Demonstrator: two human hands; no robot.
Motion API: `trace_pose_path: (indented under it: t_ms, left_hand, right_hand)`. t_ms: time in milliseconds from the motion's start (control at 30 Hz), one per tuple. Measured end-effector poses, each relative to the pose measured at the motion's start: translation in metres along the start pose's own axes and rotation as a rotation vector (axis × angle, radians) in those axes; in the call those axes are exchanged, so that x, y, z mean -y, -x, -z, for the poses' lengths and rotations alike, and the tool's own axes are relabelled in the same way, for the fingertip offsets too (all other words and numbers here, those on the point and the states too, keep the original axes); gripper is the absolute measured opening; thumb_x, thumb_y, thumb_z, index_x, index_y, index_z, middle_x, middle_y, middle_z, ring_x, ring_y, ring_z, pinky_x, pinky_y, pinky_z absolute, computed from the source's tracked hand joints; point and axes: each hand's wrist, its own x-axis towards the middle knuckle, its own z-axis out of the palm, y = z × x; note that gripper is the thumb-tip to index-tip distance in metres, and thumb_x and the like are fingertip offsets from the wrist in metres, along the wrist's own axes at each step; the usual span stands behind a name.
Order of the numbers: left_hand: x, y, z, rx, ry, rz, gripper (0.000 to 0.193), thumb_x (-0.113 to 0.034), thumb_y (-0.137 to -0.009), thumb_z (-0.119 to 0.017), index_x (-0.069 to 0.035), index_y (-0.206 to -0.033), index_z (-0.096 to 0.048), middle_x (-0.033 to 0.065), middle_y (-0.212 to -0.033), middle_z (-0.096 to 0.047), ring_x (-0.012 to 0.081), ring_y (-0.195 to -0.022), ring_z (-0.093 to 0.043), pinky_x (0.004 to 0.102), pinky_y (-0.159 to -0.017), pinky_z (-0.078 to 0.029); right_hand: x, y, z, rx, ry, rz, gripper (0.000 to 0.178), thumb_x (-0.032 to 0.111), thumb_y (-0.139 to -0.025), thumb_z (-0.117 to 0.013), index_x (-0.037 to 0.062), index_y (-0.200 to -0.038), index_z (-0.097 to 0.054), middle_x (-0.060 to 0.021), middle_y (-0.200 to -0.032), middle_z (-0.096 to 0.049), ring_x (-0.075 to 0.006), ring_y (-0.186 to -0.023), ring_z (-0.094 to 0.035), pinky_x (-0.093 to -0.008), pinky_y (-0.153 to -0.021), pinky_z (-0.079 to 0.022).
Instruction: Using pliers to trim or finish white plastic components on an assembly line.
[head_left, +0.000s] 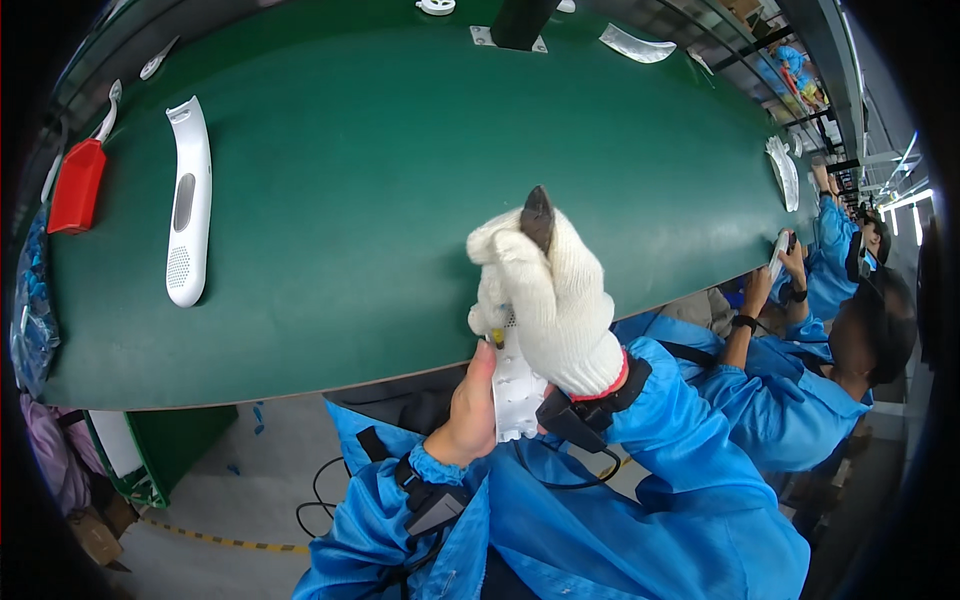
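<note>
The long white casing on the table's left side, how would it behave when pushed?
The long white casing is probably stiff, given its moulded form; its smooth surface may slide easily; its bent, elongated shape should resist rolling.

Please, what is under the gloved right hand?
Part of a white plastic piece shows there, held in the bare left hand. The gloved right hand covers most of its far end; that area cannot be seen.
</note>
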Motion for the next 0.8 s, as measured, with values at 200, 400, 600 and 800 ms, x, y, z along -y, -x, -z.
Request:
trace_pose_path:
  t_ms: [200,400,600,800]
  left_hand:
    - [-0.007,0.002,-0.015,-0.063,0.168,-0.035,0.061,-0.051,-0.106,-0.029,-0.005,-0.146,-0.037,0.0092,-0.121,-0.064,0.0199,-0.102,-0.066,0.0330,-0.088,-0.053]
    - [0.001,0.000,-0.015,-0.082,0.120,-0.031,0.066,-0.059,-0.103,-0.027,-0.005,-0.137,-0.045,0.0098,-0.109,-0.067,0.0192,-0.087,-0.067,0.0319,-0.070,-0.056]
    - [0.007,-0.002,-0.008,0.140,0.058,-0.063,0.069,-0.062,-0.103,-0.023,-0.005,-0.125,-0.052,0.0089,-0.095,-0.066,0.0162,-0.081,-0.064,0.0309,-0.072,-0.052]
    - [0.007,-0.001,-0.008,0.098,-0.011,-0.078,0.069,-0.062,-0.103,-0.022,-0.003,-0.123,-0.053,0.0091,-0.093,-0.066,0.0169,-0.082,-0.064,0.0302,-0.073,-0.051]
  right_hand:
    - [-0.016,0.010,0.004,0.023,0.008,0.138,0.023,0.020,-0.104,-0.050,-0.0021,-0.107,-0.056,-0.0068,-0.070,-0.056,-0.0129,-0.056,-0.054,-0.0293,-0.053,-0.049]
    - [-0.018,0.007,0.010,-0.034,-0.249,0.108,0.022,0.020,-0.103,-0.049,-0.0006,-0.105,-0.057,-0.0032,-0.071,-0.055,-0.0103,-0.054,-0.053,-0.0270,-0.052,-0.048]
    - [-0.010,-0.001,0.026,-0.091,-0.248,0.024,0.025,0.022,-0.104,-0.049,-0.0009,-0.102,-0.059,-0.0016,-0.066,-0.051,-0.0082,-0.052,-0.048,-0.0256,-0.049,-0.043]
    - [-0.019,-0.002,0.026,-0.126,-0.178,0.020,0.024,0.023,-0.104,-0.051,0.0005,-0.102,-0.060,-0.0009,-0.067,-0.053,-0.0077,-0.053,-0.049,-0.0249,-0.050,-0.042]
